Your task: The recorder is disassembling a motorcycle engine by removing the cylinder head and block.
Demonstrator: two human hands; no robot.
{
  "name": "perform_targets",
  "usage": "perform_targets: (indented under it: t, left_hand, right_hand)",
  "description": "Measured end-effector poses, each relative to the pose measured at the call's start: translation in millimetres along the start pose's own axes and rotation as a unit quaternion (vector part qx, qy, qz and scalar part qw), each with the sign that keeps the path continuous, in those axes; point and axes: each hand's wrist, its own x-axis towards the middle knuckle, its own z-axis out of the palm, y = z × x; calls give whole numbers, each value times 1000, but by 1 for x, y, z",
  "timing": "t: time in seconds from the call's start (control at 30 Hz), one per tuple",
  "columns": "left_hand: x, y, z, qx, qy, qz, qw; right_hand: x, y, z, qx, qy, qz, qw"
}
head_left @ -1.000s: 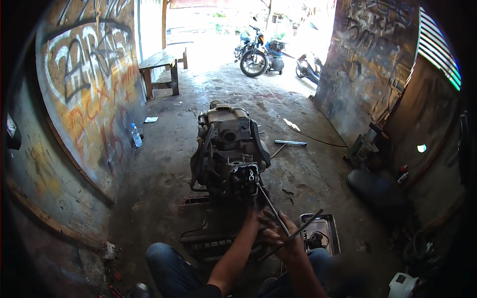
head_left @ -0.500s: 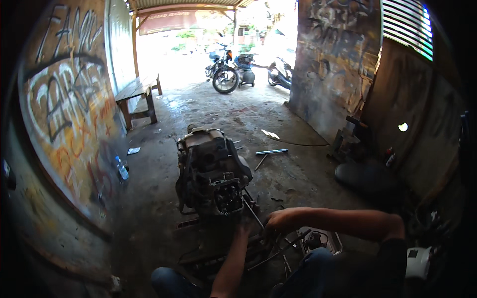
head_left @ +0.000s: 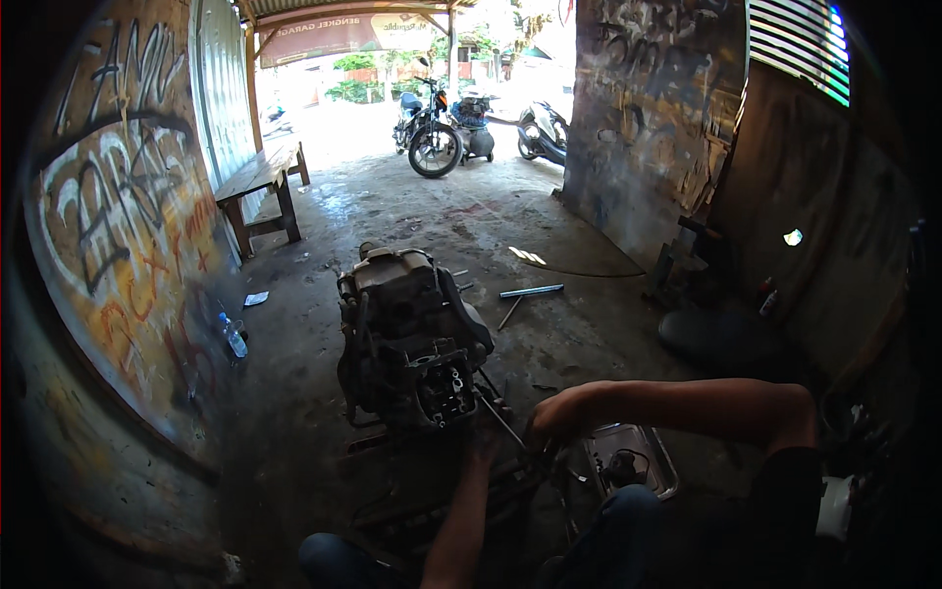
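Note:
A dark, greasy engine block (head_left: 417, 314) stands on the floor in front of me, with an open cavity showing metal parts at its near end. Beside that near right corner runs a slim metal bar (head_left: 504, 420), slanting down toward my right hand. My right hand (head_left: 552, 419) is closed around the bar's lower end, its fingertips partly in shadow. My left hand (head_left: 481, 438) reaches to the engine's lower near corner, left of the bar; its fingers are too dark to make out. Below both hands lies a dark metal frame (head_left: 422, 506), mostly in shadow.
A metal tray (head_left: 670, 473) holding a dark part sits right of my knee. On the floor lie a silver bar (head_left: 531, 291), a thinner rod (head_left: 509, 312) and a black motorcycle seat (head_left: 721, 339). A water bottle (head_left: 234, 337) and a wooden bench (head_left: 257, 184) line the left wall.
The view has shifted slightly. My right elbow has risen and moved outward, and more of the tray shows. A dark rod slanting below my right hand no longer shows there. My left hand stays put.

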Motion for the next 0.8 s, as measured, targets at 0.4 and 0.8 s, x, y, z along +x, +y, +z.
perform_targets:
  t: [0.4,0.8]
  left_hand:
    - [-7,0,11,8,-126,-13,992]
    - [-26,-35,50,17,-98,-1,995]
  right_hand:
    - [6,11,16,324,41,45,944]
    - [4,1,14,462,44,131,876]
